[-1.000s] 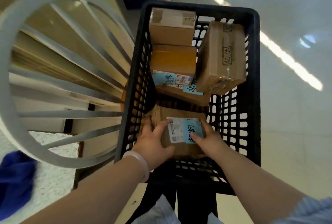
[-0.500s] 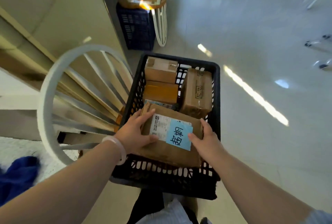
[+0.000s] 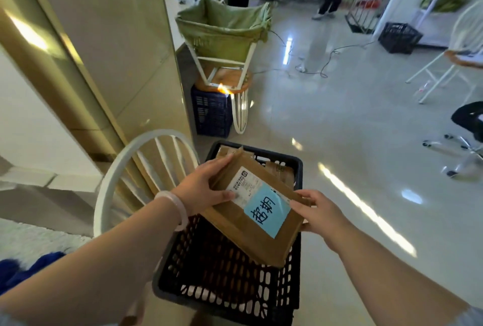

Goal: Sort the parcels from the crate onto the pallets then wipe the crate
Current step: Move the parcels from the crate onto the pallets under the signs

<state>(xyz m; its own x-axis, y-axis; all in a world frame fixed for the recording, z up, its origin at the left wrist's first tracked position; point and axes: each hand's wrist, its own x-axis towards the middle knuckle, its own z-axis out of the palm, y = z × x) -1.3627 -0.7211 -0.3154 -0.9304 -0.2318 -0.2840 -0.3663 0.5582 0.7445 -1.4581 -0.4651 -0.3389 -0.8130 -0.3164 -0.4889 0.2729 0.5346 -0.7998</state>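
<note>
A brown cardboard parcel (image 3: 243, 231) with a white shipping label and a blue handwritten sticker hangs tilted above the black plastic crate (image 3: 230, 297). My left hand (image 3: 201, 190) grips its left edge, thumb on the white label. My right hand (image 3: 317, 214) grips its right edge. More brown parcels (image 3: 277, 169) lie in the far end of the crate, mostly hidden behind the lifted one.
A white spindle-back chair (image 3: 117, 176) stands left of the crate. Ahead, an upturned chair holding a green sack (image 3: 222, 30) sits on a dark blue crate (image 3: 210, 114). A cable (image 3: 329, 56), another black crate (image 3: 400, 37), an office chair (image 3: 465, 132) and two standing people occupy the far floor.
Both hands have lifted the parcel out of the crate and above its rim. The view has risen from looking into the crate to looking across the room.
</note>
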